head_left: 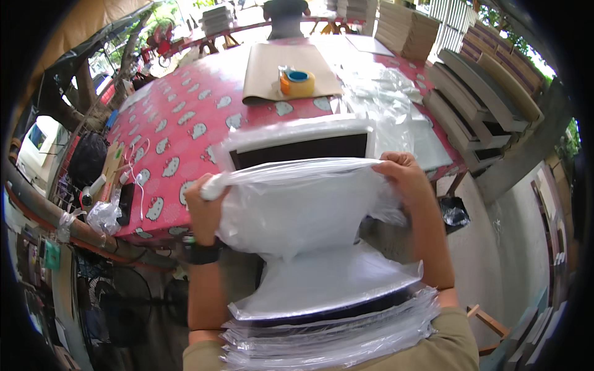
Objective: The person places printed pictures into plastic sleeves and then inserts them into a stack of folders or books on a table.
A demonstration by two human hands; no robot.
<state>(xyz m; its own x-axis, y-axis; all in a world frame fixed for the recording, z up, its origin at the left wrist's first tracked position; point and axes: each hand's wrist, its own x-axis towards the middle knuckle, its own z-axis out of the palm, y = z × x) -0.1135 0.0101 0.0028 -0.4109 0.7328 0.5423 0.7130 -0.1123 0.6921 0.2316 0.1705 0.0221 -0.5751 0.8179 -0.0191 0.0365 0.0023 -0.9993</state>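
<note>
A clear plastic bag (291, 204) is stretched between my two hands at the table's near edge. Gathered plastic is gripped at its left end by my left hand (205, 207), fingers closed. At the right end, my right hand (405, 173) pinches the plastic. Just beyond the stretched edge lies a flat white-bordered frame (370, 141) with a dark inner part; the bag hides its near side. Whether the frame is partly inside the bag, I cannot tell. Against my body rests a stack of plastic-wrapped flat pieces (334, 343).
The table has a pink patterned cover (167, 148). On it are brown paper (266, 65) bearing tape rolls (297, 83), and loose clear plastic (383, 93). Stacked boards (476, 99) stand at the right. A white cable (141, 191) lies left. Another person (286, 21) is at the far end.
</note>
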